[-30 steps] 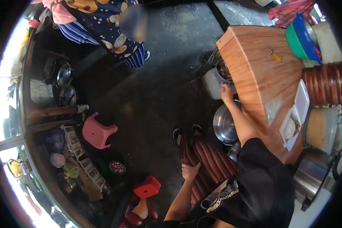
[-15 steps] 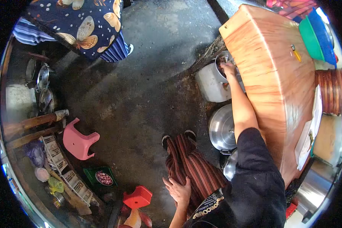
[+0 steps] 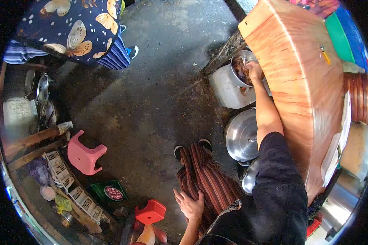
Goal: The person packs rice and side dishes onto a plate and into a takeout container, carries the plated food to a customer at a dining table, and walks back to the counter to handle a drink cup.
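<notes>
My right hand (image 3: 254, 70) reaches into a metal pot (image 3: 234, 73) of brown pieces of food, beside the edge of the wooden table. Its fingertips are partly hidden, and what they hold, if anything, is too small to tell. The pot rests on a white container (image 3: 227, 90). Near my striped trousers (image 3: 206, 175), my left hand (image 3: 189, 205) hangs with its fingers spread and nothing in it. A large lidded silver pot (image 3: 240, 134) stands on the floor below my right arm.
A person in a butterfly-print apron (image 3: 75, 38) stands at the upper left. The wooden table (image 3: 290, 77) runs along the right. Left of my feet are a pink stool (image 3: 85, 154), a red stool (image 3: 151, 211), a bowl of small reddish bulbs (image 3: 113, 193) and wooden beams (image 3: 37, 136).
My right hand has moved up and into the pot of food. My left hand has come off the trousers and opened. The other person appears farther left as the view shifts.
</notes>
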The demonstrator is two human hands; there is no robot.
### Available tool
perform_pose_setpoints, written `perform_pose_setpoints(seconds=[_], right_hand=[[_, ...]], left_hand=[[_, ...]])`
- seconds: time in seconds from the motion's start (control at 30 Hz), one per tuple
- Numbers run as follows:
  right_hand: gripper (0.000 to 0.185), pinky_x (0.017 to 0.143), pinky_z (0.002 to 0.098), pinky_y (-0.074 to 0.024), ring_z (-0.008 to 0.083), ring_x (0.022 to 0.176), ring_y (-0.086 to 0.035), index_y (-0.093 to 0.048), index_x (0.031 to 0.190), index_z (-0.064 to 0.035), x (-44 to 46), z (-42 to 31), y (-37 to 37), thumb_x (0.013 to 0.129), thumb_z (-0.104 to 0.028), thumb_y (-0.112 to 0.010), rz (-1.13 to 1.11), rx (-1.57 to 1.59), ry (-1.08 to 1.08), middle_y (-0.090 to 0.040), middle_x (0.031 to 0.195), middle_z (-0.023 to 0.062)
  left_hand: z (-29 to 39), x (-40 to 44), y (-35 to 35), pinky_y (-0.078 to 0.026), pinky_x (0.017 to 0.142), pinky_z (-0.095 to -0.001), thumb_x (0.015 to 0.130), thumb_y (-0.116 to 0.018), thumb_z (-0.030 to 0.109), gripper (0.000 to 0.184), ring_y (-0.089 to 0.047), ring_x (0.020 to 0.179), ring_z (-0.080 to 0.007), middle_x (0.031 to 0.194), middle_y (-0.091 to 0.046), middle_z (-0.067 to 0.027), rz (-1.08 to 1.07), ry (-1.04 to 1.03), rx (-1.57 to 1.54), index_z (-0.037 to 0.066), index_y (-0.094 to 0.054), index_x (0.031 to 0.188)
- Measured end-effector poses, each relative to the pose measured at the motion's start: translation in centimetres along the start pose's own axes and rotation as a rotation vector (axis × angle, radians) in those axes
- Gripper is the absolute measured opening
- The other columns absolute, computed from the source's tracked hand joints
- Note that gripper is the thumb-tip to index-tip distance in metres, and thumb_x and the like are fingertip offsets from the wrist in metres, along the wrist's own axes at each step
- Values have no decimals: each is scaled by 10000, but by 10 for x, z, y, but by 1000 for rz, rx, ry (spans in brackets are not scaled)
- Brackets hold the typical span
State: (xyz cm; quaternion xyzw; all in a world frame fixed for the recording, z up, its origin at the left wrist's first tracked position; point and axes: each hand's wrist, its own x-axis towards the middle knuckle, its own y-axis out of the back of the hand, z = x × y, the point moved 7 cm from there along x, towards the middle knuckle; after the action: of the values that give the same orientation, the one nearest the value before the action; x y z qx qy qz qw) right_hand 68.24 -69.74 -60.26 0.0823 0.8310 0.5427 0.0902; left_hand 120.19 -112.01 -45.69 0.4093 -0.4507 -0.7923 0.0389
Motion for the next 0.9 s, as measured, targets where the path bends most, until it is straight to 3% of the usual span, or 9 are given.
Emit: perform_pose_setpoints(seconds=[0.13, 0.17, 0.33, 0.4, 0.47, 0.6, 0.73, 0.87, 0.9], right_hand=[[285, 788, 378, -448, 231, 859, -602, -660, 907, -66, -15, 42, 5, 872, -327, -551, 803, -87, 31, -654, 936, 122], [276, 735, 363, -444, 216, 805, -586, -647, 896, -66, -33, 27, 27, 884, -314, -526, 770, 218, -78, -636, 896, 110], [275, 475, 289, -426, 138, 530, -504, -581, 843, -63, -158, -111, 40, 942, -250, -405, 329, 1361, -466, -547, 694, 47], [307, 363, 282, -395, 137, 415, -453, -558, 844, -61, -253, -199, 71, 966, -272, -372, 22, 1452, -670, -509, 605, 34], [212, 373, 285, -406, 130, 436, -502, -504, 929, -50, -343, -269, 104, 955, -255, -457, -412, 1193, -298, -510, 631, 38], [147, 444, 255, -440, 103, 477, -527, -520, 945, -56, -470, -310, 177, 935, -202, -525, -781, 1325, -332, -567, 741, 37], [177, 461, 245, -458, 101, 508, -551, -543, 961, -33, -464, -251, 333, 919, -204, -546, -497, 1088, -322, -607, 757, 50], [81, 447, 254, -431, 94, 507, -522, -537, 940, -77, -433, -125, 425, 913, -153, -538, 254, 1123, -213, -605, 753, 9], [91, 427, 256, -419, 99, 502, -529, -538, 936, -77, -431, -96, 459, 913, -165, -546, 282, 918, -428, -603, 747, 13]], left_hand=[[4, -3, 4, -428, 942, -496, 725, -669, 411, 665, -368, 1228, -448, 1387, -300, -291, -24, 17, -6, -90, -432, 1091], [3, -5, 5, -419, 955, -490, 731, -664, 415, 663, -373, 1227, -442, 1379, -314, -290, -46, 52, -13, -81, -431, 1104], [-2, -20, -3, -408, 962, -472, 755, -637, 450, 671, -401, 1208, -425, 1329, -377, -290, -115, 22, 36, -60, -425, 1137], [-8, -29, -7, -411, 942, -468, 782, -603, 468, 681, -445, 1161, -421, 1270, -436, -285, -269, 116, -7, -59, -416, 1171], [-12, -45, -2, -440, 873, -481, 808, -565, 469, 628, -533, 1031, -433, 1134, -532, -285, -192, -17, 49, -55, -452, 1135], [-43, -78, 42, -471, 778, -496, 819, -541, 244, 300, -602, 865, -418, 892, -625, -247, -46, -183, -140, -32, -586, 926], [-66, -60, 112, -464, 693, -492, 726, -529, 68, 93, -611, 796, -422, 784, -625, -226, 231, -305, 86, 7, -561, 789], [-30, -37, 176, -468, 673, -475, 690, -506, 34, 72, -612, 748, -416, 720, -612, -211, 247, -318, 64, 23, -526, 759], [-23, -25, 187, -469, 674, -474, 691, -500, 31, 68, -612, 745, -414, 722, -614, -209, 231, -328, 53, 28, -528, 753]])
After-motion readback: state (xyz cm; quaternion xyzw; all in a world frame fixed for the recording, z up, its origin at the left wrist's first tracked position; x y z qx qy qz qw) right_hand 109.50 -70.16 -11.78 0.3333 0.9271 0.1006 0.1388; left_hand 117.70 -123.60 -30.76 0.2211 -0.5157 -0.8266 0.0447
